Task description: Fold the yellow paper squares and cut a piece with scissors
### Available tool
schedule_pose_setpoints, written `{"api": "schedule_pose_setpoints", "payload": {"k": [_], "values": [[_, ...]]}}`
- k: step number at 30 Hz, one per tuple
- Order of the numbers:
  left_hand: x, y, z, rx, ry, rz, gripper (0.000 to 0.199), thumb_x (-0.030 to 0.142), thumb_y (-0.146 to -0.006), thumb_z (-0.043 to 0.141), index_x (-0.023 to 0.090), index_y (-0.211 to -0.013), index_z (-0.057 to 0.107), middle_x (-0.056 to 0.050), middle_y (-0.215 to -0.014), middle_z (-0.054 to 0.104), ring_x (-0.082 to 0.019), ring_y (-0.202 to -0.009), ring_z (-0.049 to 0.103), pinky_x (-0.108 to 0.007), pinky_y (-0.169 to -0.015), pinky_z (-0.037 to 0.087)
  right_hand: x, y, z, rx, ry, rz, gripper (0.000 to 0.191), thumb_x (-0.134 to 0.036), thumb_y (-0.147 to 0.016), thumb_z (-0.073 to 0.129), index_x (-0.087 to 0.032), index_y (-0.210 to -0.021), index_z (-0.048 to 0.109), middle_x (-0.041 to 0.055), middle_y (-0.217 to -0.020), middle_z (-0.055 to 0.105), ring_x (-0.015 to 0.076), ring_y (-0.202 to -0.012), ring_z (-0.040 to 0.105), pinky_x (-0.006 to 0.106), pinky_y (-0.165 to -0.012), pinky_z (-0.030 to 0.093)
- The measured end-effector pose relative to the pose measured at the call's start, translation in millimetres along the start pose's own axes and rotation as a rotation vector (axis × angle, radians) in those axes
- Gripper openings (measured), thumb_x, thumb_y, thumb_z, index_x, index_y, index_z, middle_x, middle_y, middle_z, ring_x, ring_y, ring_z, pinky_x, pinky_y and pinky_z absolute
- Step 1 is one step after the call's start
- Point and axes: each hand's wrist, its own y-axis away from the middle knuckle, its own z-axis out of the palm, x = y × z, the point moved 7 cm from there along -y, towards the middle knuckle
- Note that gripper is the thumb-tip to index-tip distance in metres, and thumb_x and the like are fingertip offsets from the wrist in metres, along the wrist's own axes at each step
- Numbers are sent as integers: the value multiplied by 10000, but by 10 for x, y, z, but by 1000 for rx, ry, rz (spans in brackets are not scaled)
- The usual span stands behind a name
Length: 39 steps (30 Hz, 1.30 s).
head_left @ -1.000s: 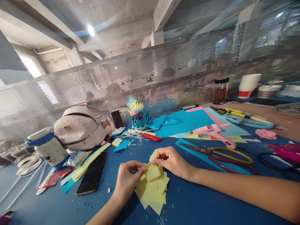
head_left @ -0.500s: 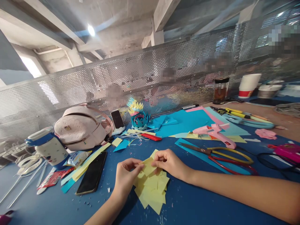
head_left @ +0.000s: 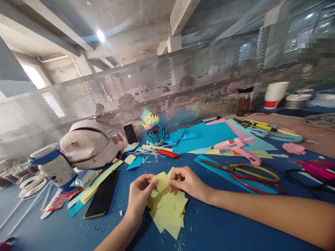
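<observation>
Left hand (head_left: 139, 197): grasping the upper left edge of the yellow square, with thumb and index finger brought together.
Right hand (head_left: 190, 184): pinching at the right edge of the same square, with fingers curled.
Yellow square (head_left: 161, 182): held between both hands, in the lower middle of the frame, over the upper part of the yellow pile.
Yellow pile (head_left: 169, 214): made of overlapping paper pieces, with corners pointing outward, lying on the blue table (head_left: 214, 219).
Paper model (head_left: 154, 130): standing at centre, near the metal screen (head_left: 157, 83), blue below and with yellow and light blue points on top.
Red cutter (head_left: 168, 153): lying just in front of the paper model, beside thin paper strips (head_left: 146, 149).
Scissors (head_left: 230, 168): lying right of the hands, partly on a blue strip (head_left: 209, 166), with one yellow and one red handle.
Glue gun (head_left: 237, 146): resting behind the scissors, pink in colour, near large blue paper (head_left: 209, 134).
Black phone (head_left: 102, 195): lying flat at lower left, beside long coloured strips (head_left: 103, 179).
Backpack (head_left: 87, 144): placed at left of the frame, behind the bottle (head_left: 59, 170) and the snack packet (head_left: 87, 178).
Jar (head_left: 244, 101): standing at upper right, dark-lidded, near the paper cups (head_left: 275, 94).
</observation>
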Motion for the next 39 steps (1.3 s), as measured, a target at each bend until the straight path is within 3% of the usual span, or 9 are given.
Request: {"api": "schedule_pose_setpoints", "payload": {"k": [4, 7, 12, 19, 22, 24, 28, 31, 39], "values": [[-39, -12, 70, -95, 84, -4, 266, 287, -665, 752, 144, -843, 615, 5, -700, 637, -84, -590, 553, -168, -548, 427, -12, 20, 44, -66, 29, 1, 302, -441, -777, 626, -165, -695, 532, 27, -657, 671, 160, -629, 621, 230, -560, 429], [-63, -18, 87, -121, 112, -15, 277, 271, -643, 771, 147, -766, 557, 39, -594, 590, -65, -507, 522, -154, -494, 401, -106, 49, 70, -111, 24, -44, 272, -434, -809, 595, -166, -800, 551, 19, -748, 635, 150, -702, 605, 215, -570, 412], [-69, 1, 130, -178, 108, -45, 343, 286, -638, 777, 167, -805, 503, 36, -564, 609, -83, -473, 546, -160, -463, 395, -303, 86, 10, -31, 71, -186, 265, -408, -927, 410, -208, -1043, 537, 46, -987, 562, 171, -937, 527, 253, -730, 418], [-29, 34, 159, -182, 14, -19, 345, 336, -665, 748, 158, -600, 459, 31, -481, 572, -69, -421, 500, -153, -431, 356, -386, 109, 35, -100, 178, -260, 208, -381, -900, 476, -187, -866, 544, 56, -1033, 482, 180, -975, 486, 283, -792, 412], [40, 40, 184, -213, 48, 42, 309, 312, -687, 734, 149, -590, 490, -13, -637, 634, -92, -537, 552, -171, -497, 404, -415, 115, 54, -137, 187, -269, 195, -373, -874, 527, -182, -837, 526, 49, -1021, 489, 181, -978, 478, 292, -819, 399], [66, 48, 198, -248, 57, 54, 260, 303, -719, 707, 138, -611, 539, -76, -870, 671, -144, -702, 608, -211, -599, 457, -422, 117, 59, -141, 163, -263, 177, -361, -861, 553, -190, -874, 511, 32, -988, 500, 169, -946, 483, 287, -818, 396], [92, 67, 182, -289, -23, 73, 184, 306, -784, 640, 130, -735, 660, -140, -1210, 548, -275, -1030, 565, -289, -744, 480, -412, 113, 80, -160, 191, -224, 207, -345, -843, 585, -215, -988, 511, 5, -924, 503, 144, -844, 478, 272, -785, 396], [134, 89, 200, -329, -57, 121, 180, 299, -798, 623, 136, -789, 699, -152, -1200, 531, -312, -1150, 479, -298, -781, 475, -451, 108, 84, -160, 295, -262, 231, -372, -821, 612, -220, -979, 540, -3, -862, 467, 150, -834, 452, 277, -793, 384], [181, 164, 360, -464, -97, 166, 192, 292, -816, 603, 141, -721, 674, -130, -1170, 506, -283, -1126, 487, -325, -899, 418, -423, 107, 106, -165, 313, -267, 366, -440, -724, 693, -207, -946, 520, 21, -1005, 481, 175, -949, 445, 273, -822, 388]]}}
